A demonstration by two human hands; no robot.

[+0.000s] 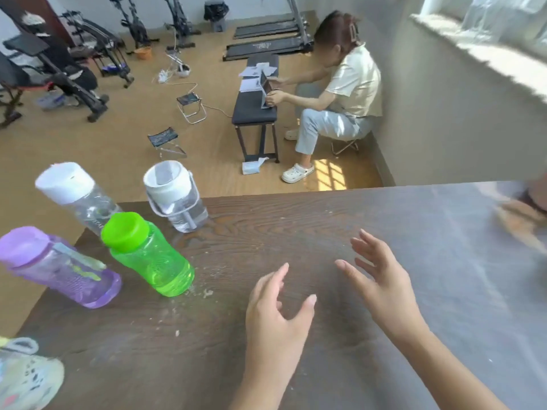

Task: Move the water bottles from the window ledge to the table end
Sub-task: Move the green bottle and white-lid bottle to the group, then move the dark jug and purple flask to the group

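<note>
I see four plastic water bottles upright at the left end of the dark wood-grain table (pixel 296 220): a translucent green bottle with a green screw cap (pixel 149 254), a ribbed purple bottle (pixel 59 267), a clear white-capped bottle (pixel 77 196) and a clear squat bottle with a white lid and strap (pixel 176 196). My left hand (pixel 275 315) and right hand (pixel 381 288) hover empty, fingers loosely spread.
</note>
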